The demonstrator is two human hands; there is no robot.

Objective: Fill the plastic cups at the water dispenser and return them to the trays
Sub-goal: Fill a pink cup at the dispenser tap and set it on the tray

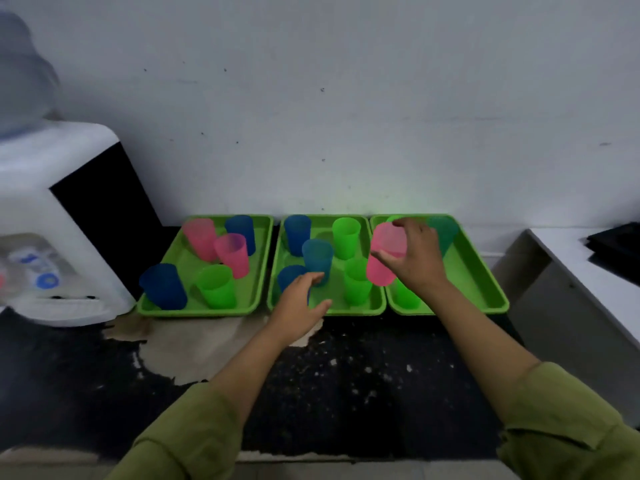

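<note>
I am watching my right grip (414,259) reaching forward on an outstretched arm, fingers wrapping the pink cup (381,271) at the left edge of the right tray (467,271); my left grip (300,299) is hovering over the middle tray (332,292), fingers relaxed, holding nothing.

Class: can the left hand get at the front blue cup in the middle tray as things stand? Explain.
Probably yes. The left hand is open right at the front blue cup of the middle tray, nothing between them; the right hand, gripping a pink cup, is off to the side.
</note>
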